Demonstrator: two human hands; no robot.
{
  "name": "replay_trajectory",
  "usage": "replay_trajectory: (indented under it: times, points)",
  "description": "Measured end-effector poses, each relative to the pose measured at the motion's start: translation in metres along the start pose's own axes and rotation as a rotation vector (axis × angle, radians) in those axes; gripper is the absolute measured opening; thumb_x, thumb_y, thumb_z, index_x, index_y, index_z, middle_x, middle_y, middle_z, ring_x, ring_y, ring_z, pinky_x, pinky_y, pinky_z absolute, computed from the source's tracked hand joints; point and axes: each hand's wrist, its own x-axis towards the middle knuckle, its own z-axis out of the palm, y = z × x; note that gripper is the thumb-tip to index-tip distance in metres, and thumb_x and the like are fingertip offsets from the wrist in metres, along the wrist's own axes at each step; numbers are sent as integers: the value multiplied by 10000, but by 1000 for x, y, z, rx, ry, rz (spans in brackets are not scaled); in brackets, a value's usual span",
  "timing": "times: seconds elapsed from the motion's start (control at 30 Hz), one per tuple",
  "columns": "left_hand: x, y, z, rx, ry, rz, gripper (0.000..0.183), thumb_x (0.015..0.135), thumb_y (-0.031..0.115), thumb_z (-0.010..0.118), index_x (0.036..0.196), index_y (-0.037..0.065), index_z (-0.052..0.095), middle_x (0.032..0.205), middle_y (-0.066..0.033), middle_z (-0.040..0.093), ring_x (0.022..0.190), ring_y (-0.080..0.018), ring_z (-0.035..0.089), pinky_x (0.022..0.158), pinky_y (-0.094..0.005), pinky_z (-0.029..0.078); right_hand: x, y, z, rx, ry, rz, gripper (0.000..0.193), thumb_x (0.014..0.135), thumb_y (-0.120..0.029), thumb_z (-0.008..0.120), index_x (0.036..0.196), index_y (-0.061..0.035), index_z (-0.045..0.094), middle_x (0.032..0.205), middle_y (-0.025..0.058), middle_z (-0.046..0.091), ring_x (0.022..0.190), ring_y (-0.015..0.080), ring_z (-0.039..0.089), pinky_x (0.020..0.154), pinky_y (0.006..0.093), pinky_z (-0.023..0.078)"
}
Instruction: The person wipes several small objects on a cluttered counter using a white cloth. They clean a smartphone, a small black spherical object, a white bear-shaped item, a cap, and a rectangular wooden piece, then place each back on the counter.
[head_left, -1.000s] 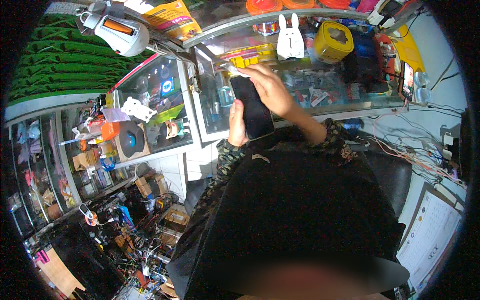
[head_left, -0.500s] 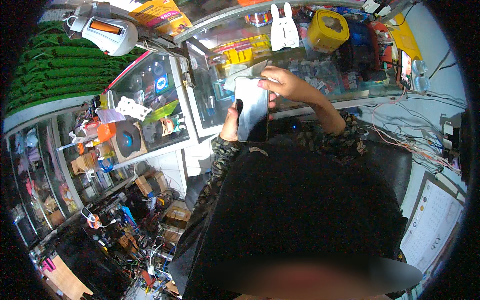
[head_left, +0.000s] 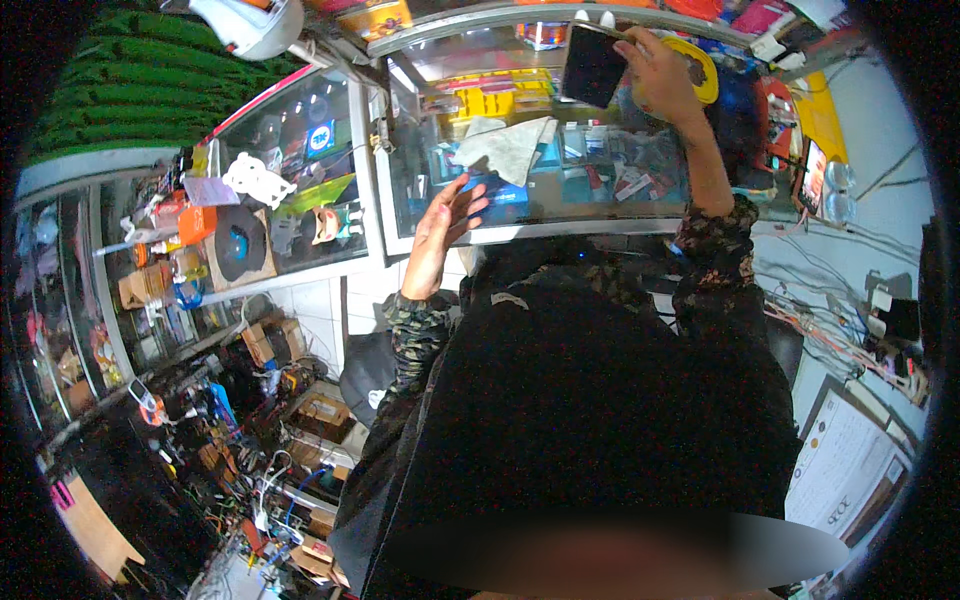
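**Right hand (head_left: 665,82) pinching smartphone (head_left: 593,68) above worktop's (head_left: 560,232) far edge**

The smartphone is covering a white rabbit figure (head_left: 607,19) except its ear tips; the hand is partly hiding a yellow container (head_left: 708,75). By the near edge, the left hand (head_left: 440,228) is hanging loosely spread near a grey cloth (head_left: 508,150); whether it is touching the worktop is unclear.

A cloth (head_left: 512,150) is lying on the counter (head_left: 560,234) between the left hand (head_left: 440,222), hovering by the near-left corner, and a phone (head_left: 592,70) the right hand (head_left: 664,84) is holding toward the far edge.
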Motion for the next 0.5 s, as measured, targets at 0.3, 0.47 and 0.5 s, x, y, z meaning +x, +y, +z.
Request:
replay_trajectory:
  times: [0.3,0.47,0.5]
  points:
    - [-37,21,-26,-152,236,156,506,1058,369,473,1442,40,470,1357,-142,597,1227,-232,592,1014,-350,467,19,43,8,357,-167,315,305,996,-238,601,1218,-30,625,1089,90,660,984,181,618,858,319,499]
    - [-37,31,-42,-171,371,275,521,1043,393,502,1406,19,496,1298,-160,630,1163,-230,631,970,-347,499,30,57,9,188,-159,378,266,950,-236,670,1104,-20,649,952,57,649,849,157,601,778,309,485]
    - [-38,35,-48,-188,411,320,522,1043,394,503,1398,11,500,1290,-163,634,1155,-232,635,961,-352,505,30,61,11,314,-126,415,267,916,-231,718,1078,-29,655,893,43,628,819,159,584,767,305,478]
